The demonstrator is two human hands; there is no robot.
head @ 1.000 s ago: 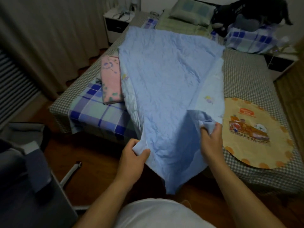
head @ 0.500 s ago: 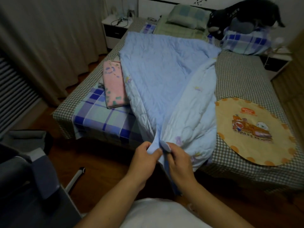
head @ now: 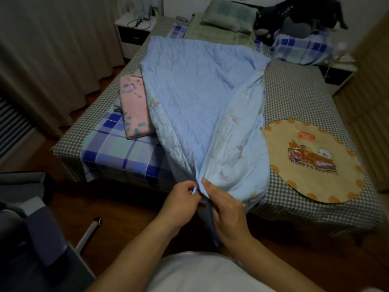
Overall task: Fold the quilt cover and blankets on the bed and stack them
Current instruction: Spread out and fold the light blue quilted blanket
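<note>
Head view puts my two hands at the foot of the bed (head: 294, 106), close together above the wooden floor. My left hand (head: 181, 200) pinches one corner of the light blue quilt (head: 193, 98), and my right hand (head: 226, 209) grips the matching corner, so the two edges meet between my fingers. From there the quilt runs up the middle of the bed, its right edge folded over to show the pale flowered underside. Left of the quilt, a folded pink blanket (head: 134, 106) lies on a blue checked blanket (head: 117, 152) that hangs over the bed's foot edge. Right of the quilt, an orange round mat (head: 311, 161) lies flat, with bare checked sheet beyond it. A pillow (head: 228, 13) sits at the head of the bed.
</note>
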